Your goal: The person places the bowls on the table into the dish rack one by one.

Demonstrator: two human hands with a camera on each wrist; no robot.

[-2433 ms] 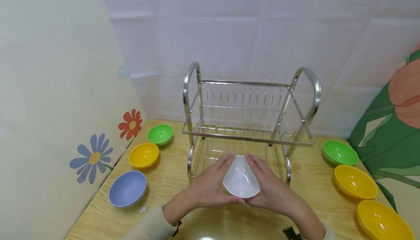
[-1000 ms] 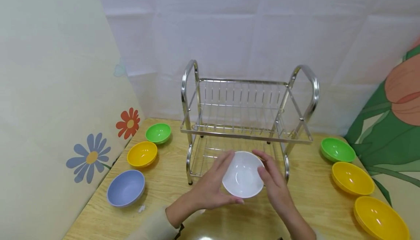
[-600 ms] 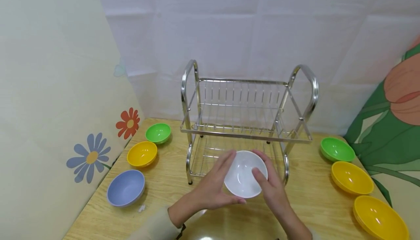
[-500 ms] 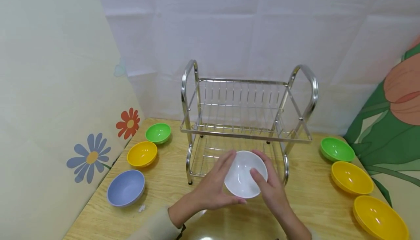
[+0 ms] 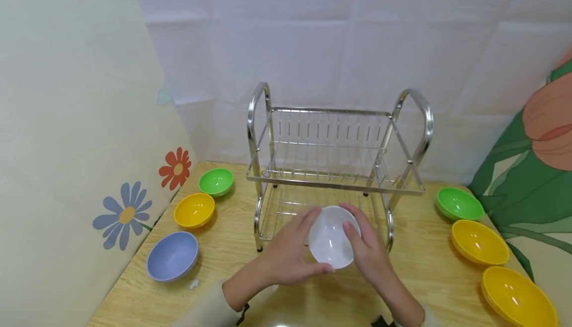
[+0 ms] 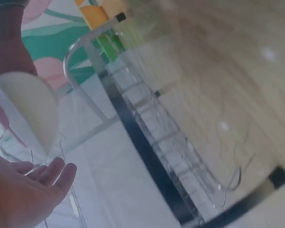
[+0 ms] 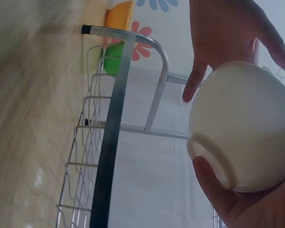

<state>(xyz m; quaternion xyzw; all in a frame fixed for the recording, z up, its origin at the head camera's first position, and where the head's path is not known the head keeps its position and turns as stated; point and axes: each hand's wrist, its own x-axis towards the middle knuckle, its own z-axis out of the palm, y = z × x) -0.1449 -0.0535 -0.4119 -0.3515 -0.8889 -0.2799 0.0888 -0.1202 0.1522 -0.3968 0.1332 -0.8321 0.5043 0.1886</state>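
Note:
A white bowl (image 5: 330, 240) is held up in front of the dish rack, its inside turned to the head camera. My right hand (image 5: 368, 250) grips its right side, thumb over the rim and fingers behind. In the right wrist view that hand (image 7: 261, 209) lies against the bowl's (image 7: 242, 123) outside near the foot ring. My left hand (image 5: 288, 252) is cupped around the bowl's left side with thumb and fingers spread. The left wrist view shows the left fingers (image 6: 61, 178) extended just below the bowl (image 6: 38, 107).
A two-tier metal dish rack (image 5: 335, 185) stands behind the hands on the wooden table (image 5: 232, 240). At left are green (image 5: 216, 182), yellow (image 5: 194, 210) and blue (image 5: 172, 256) bowls. At right stand a green bowl (image 5: 459, 204) and two yellow bowls (image 5: 479, 242).
Both hands were pressed close around the bowl; the right hand then shifted and its thumb came over the rim. Just now the bowl has turned slightly, looking narrower.

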